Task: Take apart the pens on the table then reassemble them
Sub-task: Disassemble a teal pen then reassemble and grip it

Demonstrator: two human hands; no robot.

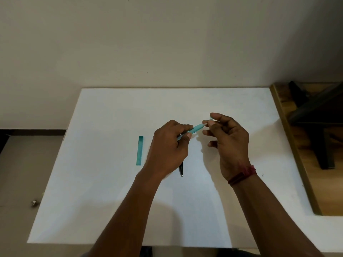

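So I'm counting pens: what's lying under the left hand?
A dark pen lies on the white table below the left hand, which holds the teal barrel. Only its pointed end shows; the hand covers the rest. The right hand pinches a small part at the barrel's tip.

Dim, warm indoor light, white table (111, 201) the brightest area, soft grey shadows on it between the left hand (167, 151) and right hand (230, 143), upper right of frame dark, slight overall softness, wide-angle stretch at edges.
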